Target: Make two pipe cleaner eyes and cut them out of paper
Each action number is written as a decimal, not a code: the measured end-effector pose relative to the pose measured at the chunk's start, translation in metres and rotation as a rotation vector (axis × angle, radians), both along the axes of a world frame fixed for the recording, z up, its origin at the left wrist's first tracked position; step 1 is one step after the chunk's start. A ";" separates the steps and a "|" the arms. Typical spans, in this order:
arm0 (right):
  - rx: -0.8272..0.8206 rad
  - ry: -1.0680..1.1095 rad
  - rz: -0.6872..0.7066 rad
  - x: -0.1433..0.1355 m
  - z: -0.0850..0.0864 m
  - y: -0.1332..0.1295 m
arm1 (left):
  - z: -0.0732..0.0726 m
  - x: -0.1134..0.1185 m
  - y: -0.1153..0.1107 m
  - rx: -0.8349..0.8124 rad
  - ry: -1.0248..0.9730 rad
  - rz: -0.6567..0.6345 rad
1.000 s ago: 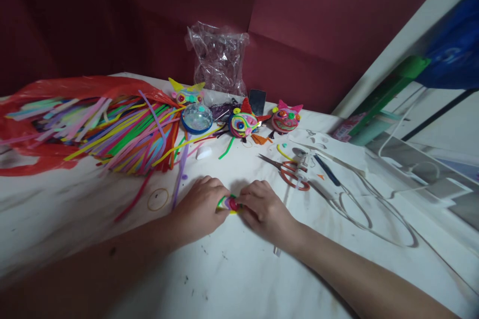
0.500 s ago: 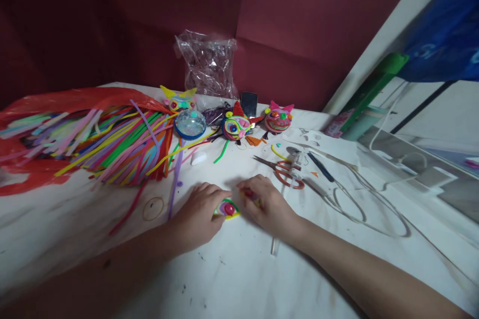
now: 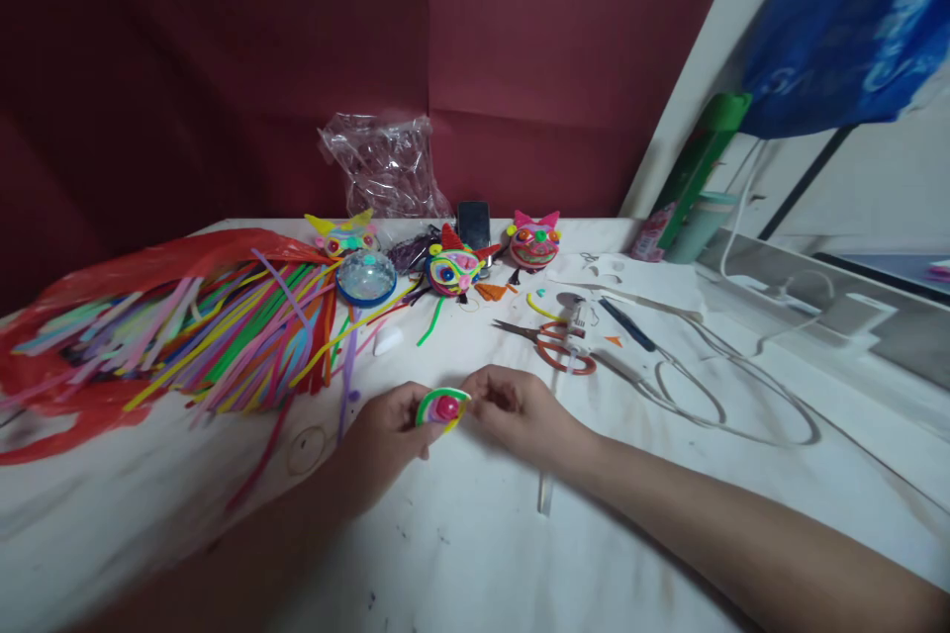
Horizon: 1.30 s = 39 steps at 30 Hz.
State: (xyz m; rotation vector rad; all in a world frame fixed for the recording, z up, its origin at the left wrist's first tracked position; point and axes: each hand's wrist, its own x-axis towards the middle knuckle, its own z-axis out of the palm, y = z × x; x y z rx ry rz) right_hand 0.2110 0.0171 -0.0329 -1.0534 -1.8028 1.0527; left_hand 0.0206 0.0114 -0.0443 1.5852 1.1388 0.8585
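Note:
My left hand [image 3: 397, 427] pinches a small eye-shaped craft piece [image 3: 446, 409] between thumb and fingers, tilted up off the table. The piece has green, white and yellow strips around a shiny red centre. At its right corner, my right hand [image 3: 512, 407] is closed, fingertips at or very near the edge; what lies in those fingers is hidden. Beyond the hands sit three decorated animal heads: one multicoloured with red horns [image 3: 454, 269], a pink one [image 3: 534, 242] and a yellow-eared one [image 3: 345, 237].
Colourful fuzzy craft strips [image 3: 244, 336] spill from a red plastic bag [image 3: 185, 247] at left. A round blue-rimmed container [image 3: 366, 279] stands beside them. Right of my hands lie orange-handled scissors [image 3: 564, 356], a glue gun [image 3: 579, 316], a dark-handled tool [image 3: 627, 323] and looping cables [image 3: 719, 415].
The eye-shaped piece has been lifted and tilted up in my left hand. A second red-centred piece, seen earlier in my right fingers, no longer shows. The camera view has shifted.

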 end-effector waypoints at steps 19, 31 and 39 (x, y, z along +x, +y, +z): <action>-0.374 0.178 0.028 -0.012 0.000 -0.006 | 0.006 0.008 -0.011 0.119 0.111 0.040; -0.416 0.283 0.071 -0.008 -0.003 -0.002 | 0.002 0.003 -0.003 -0.051 -0.058 -0.023; -0.410 0.264 0.100 -0.010 -0.005 -0.005 | 0.016 0.007 -0.008 -0.053 -0.025 -0.014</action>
